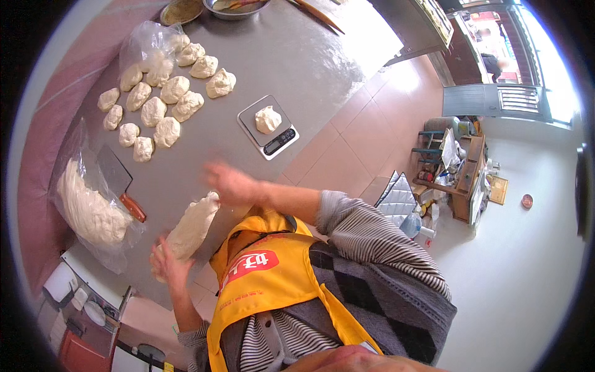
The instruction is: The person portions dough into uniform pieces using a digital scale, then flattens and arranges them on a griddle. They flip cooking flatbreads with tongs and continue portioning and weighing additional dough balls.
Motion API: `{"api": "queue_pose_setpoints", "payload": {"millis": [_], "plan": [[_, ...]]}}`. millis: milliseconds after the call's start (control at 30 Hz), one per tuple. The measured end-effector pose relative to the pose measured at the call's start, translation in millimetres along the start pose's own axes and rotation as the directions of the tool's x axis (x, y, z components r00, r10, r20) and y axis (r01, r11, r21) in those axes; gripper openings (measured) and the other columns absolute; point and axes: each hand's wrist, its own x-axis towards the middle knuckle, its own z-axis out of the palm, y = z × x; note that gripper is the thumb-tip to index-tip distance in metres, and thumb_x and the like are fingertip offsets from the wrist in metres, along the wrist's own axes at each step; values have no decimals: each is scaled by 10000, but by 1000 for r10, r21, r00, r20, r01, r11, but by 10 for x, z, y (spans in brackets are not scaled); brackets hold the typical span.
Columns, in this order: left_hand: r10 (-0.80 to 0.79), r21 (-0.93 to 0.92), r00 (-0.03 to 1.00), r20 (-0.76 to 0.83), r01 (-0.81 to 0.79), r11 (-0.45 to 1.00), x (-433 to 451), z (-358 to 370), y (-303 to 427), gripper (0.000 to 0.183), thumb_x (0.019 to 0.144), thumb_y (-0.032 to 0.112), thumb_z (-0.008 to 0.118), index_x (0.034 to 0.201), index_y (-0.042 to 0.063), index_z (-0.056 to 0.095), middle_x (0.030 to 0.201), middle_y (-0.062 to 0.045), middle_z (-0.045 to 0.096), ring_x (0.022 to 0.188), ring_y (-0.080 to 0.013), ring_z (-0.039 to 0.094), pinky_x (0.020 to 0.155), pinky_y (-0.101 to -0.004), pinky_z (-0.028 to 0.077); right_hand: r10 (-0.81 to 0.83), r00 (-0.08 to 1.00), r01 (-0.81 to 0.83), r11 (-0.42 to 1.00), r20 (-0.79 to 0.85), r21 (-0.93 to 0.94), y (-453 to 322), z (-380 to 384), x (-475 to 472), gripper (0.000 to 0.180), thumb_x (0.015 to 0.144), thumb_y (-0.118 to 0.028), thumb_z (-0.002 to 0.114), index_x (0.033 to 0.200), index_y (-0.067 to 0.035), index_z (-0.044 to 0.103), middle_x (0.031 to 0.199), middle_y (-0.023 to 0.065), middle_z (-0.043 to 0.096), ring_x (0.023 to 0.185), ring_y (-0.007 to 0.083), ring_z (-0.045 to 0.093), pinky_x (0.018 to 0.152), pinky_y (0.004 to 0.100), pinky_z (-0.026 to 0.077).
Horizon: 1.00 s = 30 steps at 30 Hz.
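Observation:
My left hand (172, 265) grips the lower end of a long piece of dough (193, 230) at the table's near edge. My right hand (234, 183), blurred by motion, is at the dough's upper end; its fingers are not clear. A small dough lump (268, 120) rests on a digital kitchen scale (281, 142) beyond my right hand. Left of the long piece lies a wide-bladed cutter with a wooden handle (133, 208). Beside it a large mass of dough (93, 209) sits in a clear plastic bag (104, 253).
Several dough pieces (154, 111) are spread over the grey table (279, 56), some under a clear plastic bag (146, 44). A metal bowl (237, 11) and a wooden stick (318, 15) are at the far side. A cluttered wooden stand (467, 172) is on the right, across the tiled floor (353, 135).

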Motion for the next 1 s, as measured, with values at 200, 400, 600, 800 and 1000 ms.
{"api": "queue_pose_setpoints", "payload": {"millis": [200, 400, 600, 800, 1000], "plan": [[100, -293, 995, 17, -91, 952, 151, 399, -947, 996, 618, 65, 918, 1498, 148, 459, 1434, -162, 550, 1315, -374, 549, 1029, -482, 489, 71, 912, -189, 947, 403, 260, -624, 596, 254, 665, 791, -236, 828, 1389, -98, 572, 1334, 215, 604, 1198, 382, 614, 979, 457, 536], [372, -738, 902, 218, -97, 668, 96, -580, -280, 974, 694, 36, 866, 1542, 107, 393, 1315, -235, 639, 1214, -396, 623, 1016, -454, 502, 111, 971, -208, 833, 213, 513, -107, -480, 104, 547, 813, -142, 785, 1331, -74, 622, 1178, 216, 703, 1070, 349, 690, 938, 436, 552], [184, -222, 982, -51, -191, 956, 113, -43, -112, 1148, 661, 159, 934, 1603, 133, 278, 1604, -212, 338, 1452, -437, 357, 1163, -548, 341, 397, 918, -396, 909, -22, -127, 308, -278, -181, 800, 803, -172, 797, 1514, -142, 432, 1509, 226, 421, 1413, 430, 396, 1085, 612, 424], [283, -404, 959, 31, -247, 881, 344, 251, 65, 1022, 704, 159, 902, 1564, 89, 356, 1501, -180, 490, 1366, -362, 496, 1119, -417, 435, 239, 968, -233, 969, 75, -77, 465, -66, -115, 769, 810, -136, 786, 1477, -22, 421, 1173, 232, 630, 1171, 432, 588, 998, 440, 520], [315, -595, 865, 391, -24, 803, 316, 32, -601, 1085, 703, 143, 911, 1605, 136, 307, 1497, -204, 481, 1318, -377, 543, 1094, -428, 469, 324, 937, -348, 905, 134, 245, 500, -315, -203, 748, 786, -203, 832, 1436, -55, 493, 1288, 235, 650, 1207, 405, 625, 1004, 454, 518]]}}
